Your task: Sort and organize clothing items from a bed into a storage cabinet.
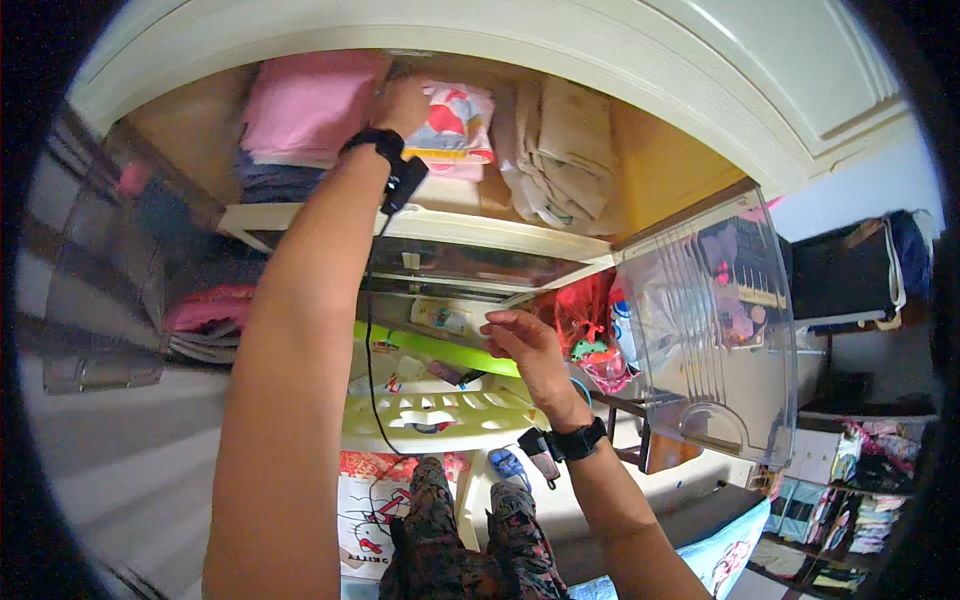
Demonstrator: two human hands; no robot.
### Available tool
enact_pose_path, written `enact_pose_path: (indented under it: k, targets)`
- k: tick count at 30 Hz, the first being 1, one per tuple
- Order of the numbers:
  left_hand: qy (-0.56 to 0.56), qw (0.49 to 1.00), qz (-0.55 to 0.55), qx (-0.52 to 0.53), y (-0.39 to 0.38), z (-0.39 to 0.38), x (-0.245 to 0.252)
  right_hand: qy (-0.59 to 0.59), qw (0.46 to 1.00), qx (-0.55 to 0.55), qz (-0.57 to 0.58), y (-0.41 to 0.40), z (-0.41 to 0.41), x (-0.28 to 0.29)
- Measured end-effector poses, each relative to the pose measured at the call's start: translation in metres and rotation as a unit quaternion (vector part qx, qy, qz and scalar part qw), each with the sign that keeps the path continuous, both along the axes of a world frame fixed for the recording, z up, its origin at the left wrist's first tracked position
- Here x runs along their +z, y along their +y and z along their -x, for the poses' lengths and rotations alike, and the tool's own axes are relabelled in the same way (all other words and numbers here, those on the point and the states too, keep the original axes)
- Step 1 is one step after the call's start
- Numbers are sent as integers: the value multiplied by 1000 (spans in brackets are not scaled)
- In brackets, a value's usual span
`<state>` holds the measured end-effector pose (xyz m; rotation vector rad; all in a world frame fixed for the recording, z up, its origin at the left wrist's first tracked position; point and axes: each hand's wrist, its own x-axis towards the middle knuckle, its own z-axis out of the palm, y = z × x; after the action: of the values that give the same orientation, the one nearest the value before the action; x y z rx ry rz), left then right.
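Observation:
My left hand (pixel 403 105) reaches into an upper cabinet shelf (pixel 667 165), between a folded pink cloth (pixel 311 101) and a folded patterned cloth (pixel 454 120). It looks blurred, and its fingers cannot be made out. Dark folded fabric (pixel 277 182) lies under the pink cloth. To the right on the same shelf is a beige folded cloth or bag (pixel 574 142). Lower down, my right hand (pixel 529 352) hangs in the air with slightly bent fingers and nothing visible in it. Black bands circle both wrists.
Transparent cabinet doors stand swung out at the right (pixel 705 337) and left (pixel 97 277). Beneath my hands is a pale green plastic chair or stool (pixel 450 409) with a slotted part. Red bags (pixel 589 322) and a dark wooden stool (pixel 664 442) are to the right.

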<state>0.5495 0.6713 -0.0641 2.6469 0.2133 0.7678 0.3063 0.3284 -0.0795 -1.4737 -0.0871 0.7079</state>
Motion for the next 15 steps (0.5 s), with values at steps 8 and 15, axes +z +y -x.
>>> enact_pose_path:
  k: [8,15]
  targets:
    - [186,964,84,-169,-32,-12,26,-4,995,-48,-85,-4,-33,-3]
    - [23,983,62,-171,-120,4,93,14,990,-73,-120,-22,-21,-7]
